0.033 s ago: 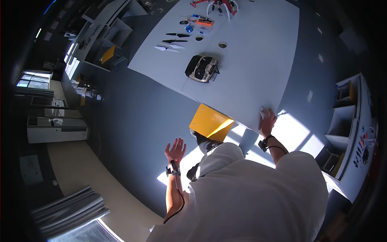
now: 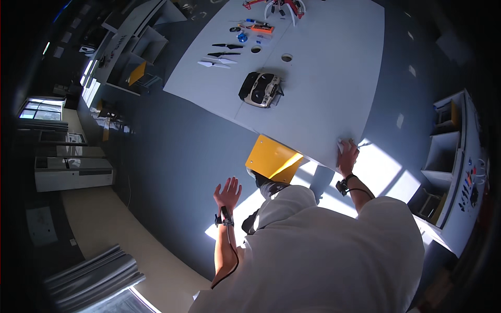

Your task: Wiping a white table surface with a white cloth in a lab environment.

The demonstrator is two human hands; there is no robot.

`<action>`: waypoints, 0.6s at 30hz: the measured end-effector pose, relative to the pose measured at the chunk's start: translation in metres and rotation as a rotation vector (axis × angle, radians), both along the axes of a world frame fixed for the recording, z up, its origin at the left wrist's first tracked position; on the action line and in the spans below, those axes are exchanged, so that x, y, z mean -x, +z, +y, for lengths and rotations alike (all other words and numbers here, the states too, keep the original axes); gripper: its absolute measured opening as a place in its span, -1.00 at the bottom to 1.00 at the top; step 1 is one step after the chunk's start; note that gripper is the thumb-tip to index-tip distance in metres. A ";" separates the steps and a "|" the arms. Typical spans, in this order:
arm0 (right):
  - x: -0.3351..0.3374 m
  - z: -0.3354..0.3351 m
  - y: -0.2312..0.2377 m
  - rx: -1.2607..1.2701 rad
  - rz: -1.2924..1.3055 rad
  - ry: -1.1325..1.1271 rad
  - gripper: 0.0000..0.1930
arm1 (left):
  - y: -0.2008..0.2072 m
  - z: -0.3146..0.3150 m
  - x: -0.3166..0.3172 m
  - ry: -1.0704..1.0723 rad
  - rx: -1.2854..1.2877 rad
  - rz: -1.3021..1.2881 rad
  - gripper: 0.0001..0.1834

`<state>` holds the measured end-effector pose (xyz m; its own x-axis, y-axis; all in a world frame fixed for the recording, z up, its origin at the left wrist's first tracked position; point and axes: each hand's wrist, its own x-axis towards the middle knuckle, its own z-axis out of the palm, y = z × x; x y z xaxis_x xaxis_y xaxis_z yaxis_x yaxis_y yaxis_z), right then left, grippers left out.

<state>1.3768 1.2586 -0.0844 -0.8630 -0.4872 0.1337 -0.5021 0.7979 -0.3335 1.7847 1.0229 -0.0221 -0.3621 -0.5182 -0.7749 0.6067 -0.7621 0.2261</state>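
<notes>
My left hand (image 2: 227, 193) hangs in the air over the floor, fingers spread, with nothing in it. At the near right corner of the white table (image 2: 323, 104), my right hand (image 2: 347, 158) rests on the top with its fingers bent. A small whitish patch shows at these fingers; what it is, I cannot make out. Both wrists wear a black strapped device with a cable. Closest on the table is a dark remote controller with light edges (image 2: 261, 89). A yellow stool seat (image 2: 274, 159) stands at the table's near edge, between my hands.
Beyond the controller lie black propellers (image 2: 225, 53) and white propellers (image 2: 216, 61), an orange block (image 2: 262, 29) and a blue round part (image 2: 242, 37). A red and white drone frame (image 2: 282, 8) stands at the far end. Shelving (image 2: 443, 151) is at the right.
The view has shifted very slightly. Both hands and the things on the table keep their places.
</notes>
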 end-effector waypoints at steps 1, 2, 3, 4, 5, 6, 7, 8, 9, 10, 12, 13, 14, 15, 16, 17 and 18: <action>-0.001 -0.003 0.000 -0.009 -0.007 -0.023 -0.58 | -0.002 -0.016 0.006 -0.066 0.027 0.001 -0.39; -0.002 -0.007 -0.002 -0.026 -0.006 -0.066 -0.60 | -0.004 -0.032 0.010 -0.101 -0.003 -0.010 -0.39; -0.005 -0.012 -0.003 -0.049 -0.010 -0.109 -0.61 | -0.006 -0.048 0.015 -0.123 -0.013 -0.019 -0.39; -0.011 -0.025 0.009 0.026 -0.084 -0.184 -0.65 | -0.008 -0.065 0.019 -0.181 -0.010 -0.007 -0.37; -0.017 -0.034 0.002 0.015 -0.095 -0.206 -0.65 | -0.009 -0.080 0.020 -0.236 -0.008 0.004 -0.34; -0.018 -0.042 -0.003 0.029 -0.024 -0.261 -0.66 | -0.006 -0.095 0.029 -0.268 -0.019 0.002 -0.34; -0.021 -0.048 -0.004 0.036 0.043 -0.313 -0.66 | -0.002 -0.106 0.035 -0.296 -0.010 -0.005 -0.34; -0.023 -0.057 -0.006 0.027 0.034 -0.344 -0.65 | 0.003 -0.117 0.039 -0.323 0.001 -0.011 -0.35; -0.030 -0.071 -0.007 0.017 0.024 -0.364 -0.65 | 0.007 -0.129 0.037 -0.343 -0.008 -0.021 -0.35; -0.036 -0.085 -0.007 0.021 0.025 -0.369 -0.63 | 0.008 -0.141 0.036 -0.366 0.013 -0.017 -0.35; -0.054 -0.114 -0.008 0.043 0.038 -0.340 -0.59 | 0.012 -0.162 0.030 -0.404 0.032 -0.015 -0.35; -0.061 -0.131 -0.009 0.062 0.054 -0.307 -0.58 | 0.014 -0.172 0.026 -0.389 0.023 -0.011 -0.35; -0.069 -0.149 -0.010 0.099 0.044 -0.281 -0.56 | 0.016 -0.182 0.023 -0.374 0.016 -0.006 -0.35; -0.079 -0.168 -0.006 0.117 0.008 -0.241 -0.55 | 0.016 -0.191 0.017 -0.382 0.022 -0.007 -0.35; -0.087 -0.186 -0.005 0.108 -0.003 -0.212 -0.55 | 0.016 -0.199 0.011 -0.352 0.018 -0.003 -0.35; -0.094 -0.202 -0.003 0.101 -0.012 -0.183 -0.55 | 0.016 -0.206 0.005 -0.323 0.016 0.002 -0.35; -0.100 -0.216 -0.005 0.107 -0.010 -0.199 -0.55 | 0.014 -0.213 -0.001 -0.339 0.022 0.004 -0.35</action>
